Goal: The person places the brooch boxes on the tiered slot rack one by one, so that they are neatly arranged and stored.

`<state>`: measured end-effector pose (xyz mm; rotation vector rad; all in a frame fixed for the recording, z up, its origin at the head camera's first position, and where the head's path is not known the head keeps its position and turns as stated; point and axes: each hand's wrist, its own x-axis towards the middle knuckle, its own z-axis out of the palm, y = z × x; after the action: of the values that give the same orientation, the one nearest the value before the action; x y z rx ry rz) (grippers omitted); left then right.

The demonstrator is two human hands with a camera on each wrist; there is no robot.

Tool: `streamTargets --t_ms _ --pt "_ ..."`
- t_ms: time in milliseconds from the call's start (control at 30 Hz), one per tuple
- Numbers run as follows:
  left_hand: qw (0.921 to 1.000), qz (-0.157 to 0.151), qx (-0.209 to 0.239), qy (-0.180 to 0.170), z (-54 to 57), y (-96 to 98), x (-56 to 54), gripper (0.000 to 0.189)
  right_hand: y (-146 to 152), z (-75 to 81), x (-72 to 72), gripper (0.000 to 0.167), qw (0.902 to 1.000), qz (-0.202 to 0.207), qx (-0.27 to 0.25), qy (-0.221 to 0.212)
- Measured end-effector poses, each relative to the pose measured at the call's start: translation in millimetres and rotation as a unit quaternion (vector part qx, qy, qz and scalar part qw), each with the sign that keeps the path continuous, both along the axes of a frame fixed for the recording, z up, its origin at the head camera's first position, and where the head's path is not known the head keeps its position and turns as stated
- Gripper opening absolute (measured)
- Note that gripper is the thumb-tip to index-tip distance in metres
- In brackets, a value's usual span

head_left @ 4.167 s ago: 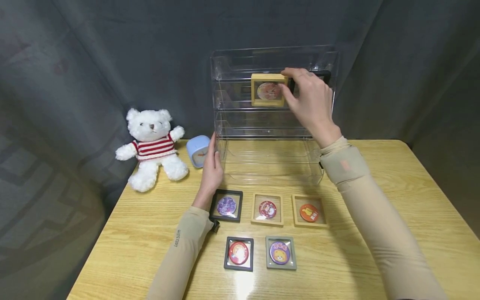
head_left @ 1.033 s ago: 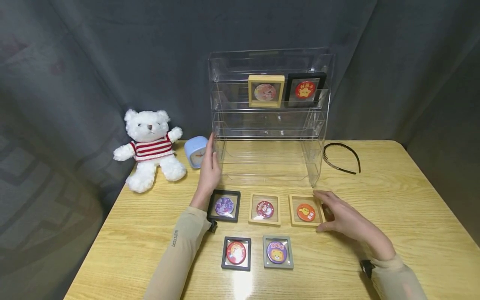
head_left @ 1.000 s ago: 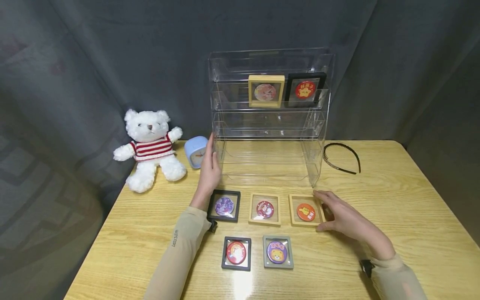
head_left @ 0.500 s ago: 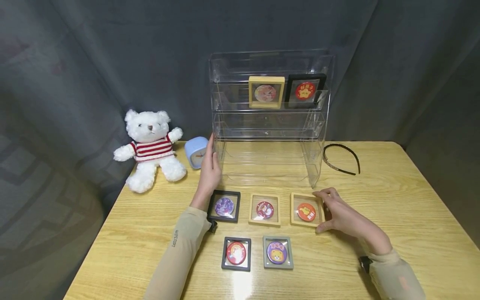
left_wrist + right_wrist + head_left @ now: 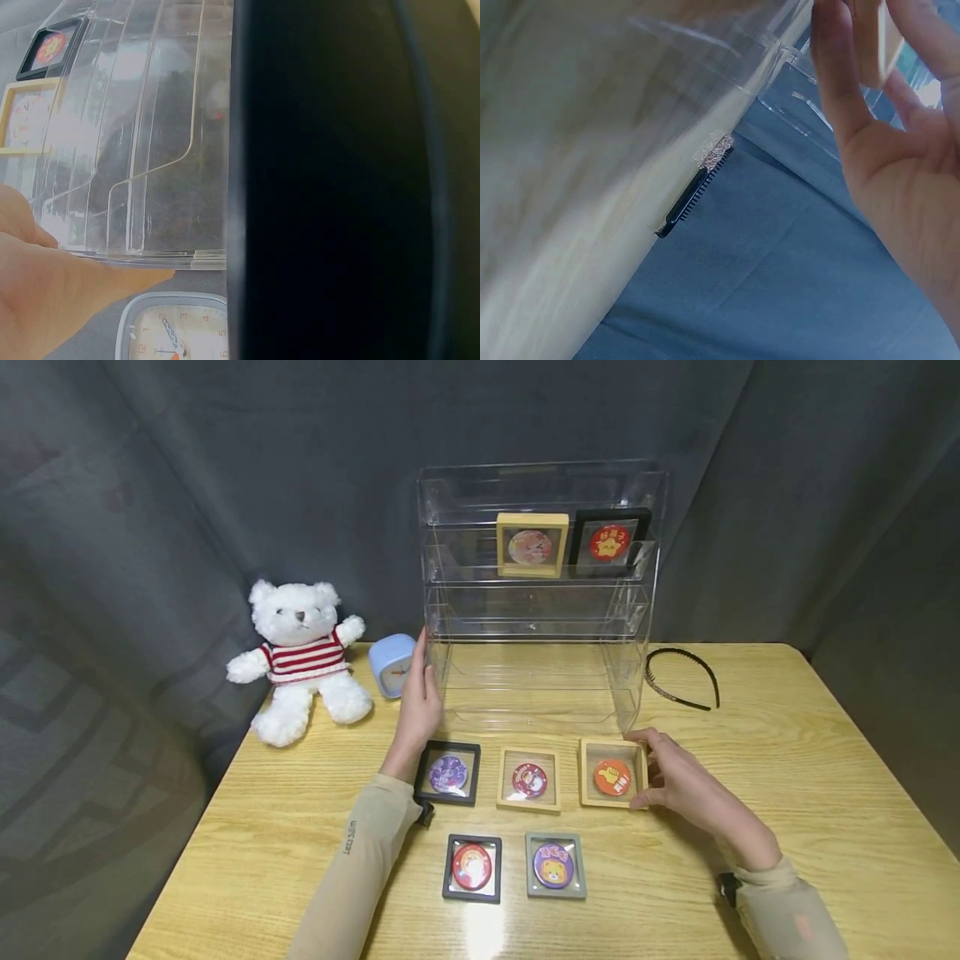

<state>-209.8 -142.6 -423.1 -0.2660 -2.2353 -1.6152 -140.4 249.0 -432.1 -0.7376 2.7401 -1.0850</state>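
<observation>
My right hand [image 5: 690, 789] pinches the right edge of a light-wood display frame [image 5: 612, 777] with an orange thumbs-up badge inside; its top edge looks slightly raised. The right wrist view has this frame [image 5: 869, 45] edge-on between thumb and fingers. With fingers straight, my left hand [image 5: 420, 703] rests against the left side of a clear tiered acrylic rack [image 5: 528, 627]. On the rack's upper tier, a light-wood frame [image 5: 532, 545] with a pink badge stands upright beside a black frame [image 5: 610, 543] with a red star badge.
Lying on the table are a black frame [image 5: 448, 773], a light-wood frame [image 5: 529, 780], a dark frame [image 5: 472, 867] and a grey-green frame [image 5: 555, 865], each with a badge. A teddy bear [image 5: 307, 656] and blue clock [image 5: 392, 665] sit left; a black headband [image 5: 682, 677] lies right.
My right hand has let go of the pink-badge frame on the rack and come down to the thumbs-up frame, now shifted slightly up and tilted. The left hand stays against the rack.
</observation>
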Motion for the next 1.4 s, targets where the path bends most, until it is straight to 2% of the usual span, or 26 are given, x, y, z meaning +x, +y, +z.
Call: streamTargets --t_ms 100,267,367,633,1000,1233,1400 --pt "1.0 0.003 -0.001 0.0 -0.7 -0.4 0.1 0.059 -0.3 1.4 -0.1 0.063 0.9995 -0.01 -0.02 0.022" --pt "1.0 0.004 -0.002 0.001 -1.3 -0.6 0.2 0.059 -1.7 3.5 -0.8 0.029 0.9924 -0.035 -0.017 0.116" --pt "1.0 0.002 -0.002 0.001 -1.1 -0.5 0.3 0.059 -2.0 2.7 -1.8 0.023 0.986 -0.052 -0.005 0.158" --pt "1.0 0.003 -0.002 0.0 -0.3 0.0 0.7 0.059 -3.2 4.4 -2.9 0.018 0.9766 -0.083 -0.003 0.198" --pt "1.0 0.007 -0.006 0.001 -0.3 -0.7 -0.2 0.059 -10.0 19.4 -6.0 0.018 0.971 -0.097 -0.029 0.217" --pt "0.9999 0.006 -0.011 -0.005 1.4 -0.2 1.8 0.059 -18.4 36.2 -12.2 0.014 0.9744 -0.105 -0.083 0.181" --pt "0.9999 0.006 -0.011 -0.002 1.2 -0.1 1.1 0.059 -27.0 50.0 -21.0 0.01 0.9726 -0.107 -0.115 0.172"
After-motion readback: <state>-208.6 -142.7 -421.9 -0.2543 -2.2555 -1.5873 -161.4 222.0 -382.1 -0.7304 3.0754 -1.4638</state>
